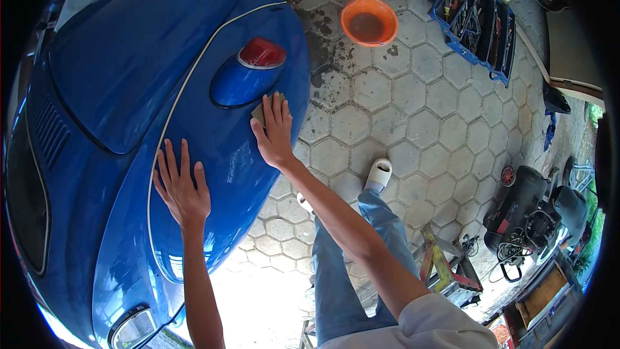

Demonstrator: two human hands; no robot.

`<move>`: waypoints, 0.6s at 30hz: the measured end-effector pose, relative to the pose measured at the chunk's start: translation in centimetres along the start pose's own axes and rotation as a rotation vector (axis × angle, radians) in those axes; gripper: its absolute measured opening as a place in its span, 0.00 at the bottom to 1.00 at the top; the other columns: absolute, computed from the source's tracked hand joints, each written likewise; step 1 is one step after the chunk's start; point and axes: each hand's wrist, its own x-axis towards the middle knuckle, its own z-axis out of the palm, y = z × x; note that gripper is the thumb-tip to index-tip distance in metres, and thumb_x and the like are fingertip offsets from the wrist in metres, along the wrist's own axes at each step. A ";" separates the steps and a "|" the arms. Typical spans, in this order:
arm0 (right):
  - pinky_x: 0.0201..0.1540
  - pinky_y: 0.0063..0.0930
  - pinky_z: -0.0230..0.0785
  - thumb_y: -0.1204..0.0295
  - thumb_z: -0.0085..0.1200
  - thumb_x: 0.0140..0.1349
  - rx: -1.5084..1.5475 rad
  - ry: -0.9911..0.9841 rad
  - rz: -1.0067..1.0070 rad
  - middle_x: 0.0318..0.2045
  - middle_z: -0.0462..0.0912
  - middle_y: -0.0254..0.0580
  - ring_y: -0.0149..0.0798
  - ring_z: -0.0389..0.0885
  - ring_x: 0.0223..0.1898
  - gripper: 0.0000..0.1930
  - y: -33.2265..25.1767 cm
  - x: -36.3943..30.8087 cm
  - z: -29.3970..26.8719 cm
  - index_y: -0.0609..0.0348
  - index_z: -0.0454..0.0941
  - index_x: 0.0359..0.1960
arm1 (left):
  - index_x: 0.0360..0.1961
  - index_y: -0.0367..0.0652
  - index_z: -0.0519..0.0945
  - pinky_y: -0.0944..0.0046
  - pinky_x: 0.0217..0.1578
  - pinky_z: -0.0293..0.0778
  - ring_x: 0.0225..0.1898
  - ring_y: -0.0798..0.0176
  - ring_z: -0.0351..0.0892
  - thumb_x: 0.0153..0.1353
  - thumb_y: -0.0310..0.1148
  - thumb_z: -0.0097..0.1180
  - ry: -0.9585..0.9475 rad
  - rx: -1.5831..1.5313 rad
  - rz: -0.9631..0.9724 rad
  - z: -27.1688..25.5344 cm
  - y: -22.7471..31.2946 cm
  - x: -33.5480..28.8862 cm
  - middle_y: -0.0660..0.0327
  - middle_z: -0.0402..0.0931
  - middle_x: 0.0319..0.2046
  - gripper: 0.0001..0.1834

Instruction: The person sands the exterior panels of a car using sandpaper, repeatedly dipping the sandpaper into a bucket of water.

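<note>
Car [139, 39], blue: along the left side of the floor, its rounded fender [232, 213] toward the middle. Pale trim [149, 220] follows the fender's inner edge; louvres [50, 129] lie farther left.

Left hand [183, 195]: palm down on the fender, by the inner edge, outer fingers at the trim; fingers extended, slightly apart, thumb well apart.

Right hand [276, 134]: flat on the fender near its outer edge, just below the tail light; fingers extended, nearly together, thumb apart.

Sheet [258, 114], greyish green, thin: on the fender near the outer edge, partly under the right hand, showing between thumb and fingers. Whether the thumb grips it, cannot tell.

Tail light [263, 53]: red lens, blue housing, on the fender's upper part.

Floor [426, 123]: hexagonal pavers, dark patches between fender and basin.

Basin [369, 41], orange, round: at the floor's far edge; contents unclear.

Toolbox [468, 53], blue, open, filled with tools [468, 22]: at the floor's far right corner.

Compressor [524, 203], black, red-hubbed wheel: by the floor's right edge.

Stepladder [442, 268], paint-worn: near right corner, beside the person's blue trousers [336, 284].

Slipper [380, 171], white: on the pavers, right foot.
</note>
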 end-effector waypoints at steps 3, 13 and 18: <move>0.73 0.60 0.31 0.51 0.36 0.74 -0.053 -0.092 -0.157 0.76 0.42 0.55 0.63 0.34 0.76 0.33 -1.6 -4.1 0.5 0.53 0.50 0.75 | 0.67 0.53 0.71 0.43 0.72 0.45 0.74 0.51 0.53 0.73 0.48 0.38 0.014 -0.075 0.008 0.0 0.1 -0.4 0.57 0.61 0.71 0.26; 0.74 0.53 0.35 0.56 0.37 0.76 -0.023 -0.086 -0.335 0.74 0.55 0.49 0.58 0.42 0.76 0.25 -2.2 -2.8 -0.1 0.49 0.65 0.70 | 0.64 0.50 0.74 0.48 0.73 0.48 0.73 0.52 0.56 0.69 0.45 0.48 -0.117 -0.439 0.215 -2.8 -6.4 -6.9 0.60 0.64 0.69 0.25; 0.72 0.40 0.52 0.74 0.54 0.68 0.389 0.099 -0.180 0.55 0.82 0.49 0.50 0.66 0.68 0.11 -4.1 -4.3 0.9 0.56 0.85 0.49 | 0.64 0.50 0.74 0.48 0.72 0.51 0.72 0.54 0.58 0.69 0.46 0.48 -0.047 -0.457 0.132 -2.8 -6.1 -6.7 0.61 0.65 0.69 0.25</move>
